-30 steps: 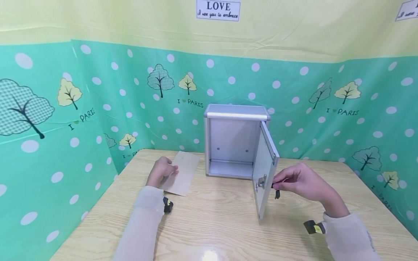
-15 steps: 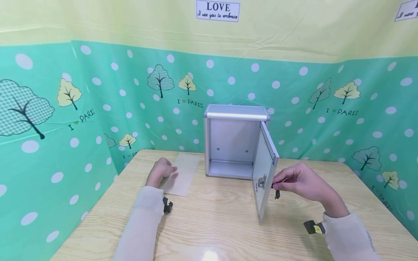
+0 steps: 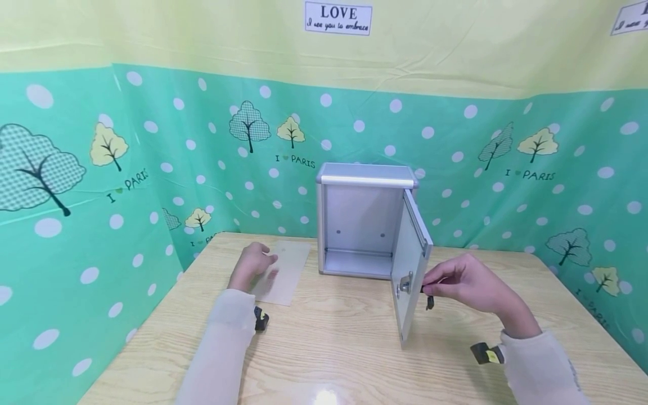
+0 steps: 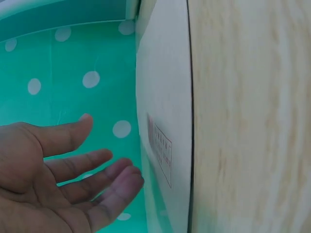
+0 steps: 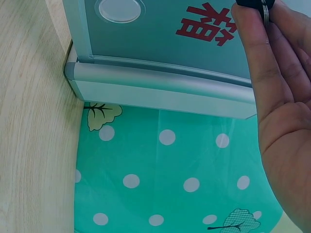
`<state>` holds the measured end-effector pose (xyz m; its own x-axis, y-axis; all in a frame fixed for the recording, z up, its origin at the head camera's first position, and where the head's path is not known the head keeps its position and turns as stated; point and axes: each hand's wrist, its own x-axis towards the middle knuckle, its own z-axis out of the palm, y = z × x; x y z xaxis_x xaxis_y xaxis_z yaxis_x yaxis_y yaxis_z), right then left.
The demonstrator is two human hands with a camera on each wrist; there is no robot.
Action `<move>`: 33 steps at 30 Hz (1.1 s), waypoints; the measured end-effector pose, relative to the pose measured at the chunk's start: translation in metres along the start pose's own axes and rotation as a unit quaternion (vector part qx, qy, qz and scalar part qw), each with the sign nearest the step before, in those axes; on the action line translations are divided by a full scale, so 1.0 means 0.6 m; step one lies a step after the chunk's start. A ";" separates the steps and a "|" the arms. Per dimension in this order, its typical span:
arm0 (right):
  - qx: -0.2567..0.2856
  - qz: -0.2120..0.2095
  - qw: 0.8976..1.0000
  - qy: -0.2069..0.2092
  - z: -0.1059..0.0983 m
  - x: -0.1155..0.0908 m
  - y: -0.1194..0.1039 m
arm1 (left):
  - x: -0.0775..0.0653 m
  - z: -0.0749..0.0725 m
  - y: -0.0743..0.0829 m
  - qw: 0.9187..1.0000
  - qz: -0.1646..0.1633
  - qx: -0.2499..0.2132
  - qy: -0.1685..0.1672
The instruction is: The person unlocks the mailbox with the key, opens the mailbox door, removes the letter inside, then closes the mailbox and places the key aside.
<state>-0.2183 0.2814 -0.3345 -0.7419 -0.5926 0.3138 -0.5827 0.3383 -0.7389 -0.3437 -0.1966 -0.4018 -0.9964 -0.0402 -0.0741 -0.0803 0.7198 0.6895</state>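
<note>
While both hands (image 3: 251, 263) stay put, paper (image 3: 286, 273) lies flatter

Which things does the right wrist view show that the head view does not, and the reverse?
Only right wrist view: the door's outer face and the red character on it.
Only head view: the left hand, the paper and the LOVE label.
Both: the right hand pinching a small black piece, the metal box, the tabletop, the dotted curtain.
</note>
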 end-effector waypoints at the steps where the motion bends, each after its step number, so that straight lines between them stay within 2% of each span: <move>1: 0.001 0.000 1.000 0.000 0.000 0.000 0.000 | 0.001 0.001 0.001 1.000 0.005 -0.004 0.002; 10: 0.005 0.009 1.000 -0.003 -0.002 0.000 0.002 | 0.009 0.006 0.006 0.998 0.058 -0.018 0.029; 14: 0.003 0.011 1.000 -0.003 -0.002 0.000 0.002 | 0.012 0.010 0.014 0.995 0.084 -0.038 0.048; 18: -0.002 0.007 1.000 0.001 -0.001 0.000 0.003 | 0.015 0.014 0.026 0.990 0.114 -0.048 0.067; 24: -0.006 0.001 1.000 0.003 -0.002 -0.001 0.002 | 0.011 0.020 0.052 0.983 0.155 -0.059 0.076; 33: -0.006 0.008 1.000 0.003 -0.001 0.001 -0.002 | 0.003 0.033 0.084 0.974 0.194 -0.085 0.083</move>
<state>-0.2181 0.2812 -0.3331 -0.7528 -0.5832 0.3053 -0.5750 0.3568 -0.7363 -0.3492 -0.1466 -0.3813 -0.9420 0.0893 0.3234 0.3134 0.5784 0.7531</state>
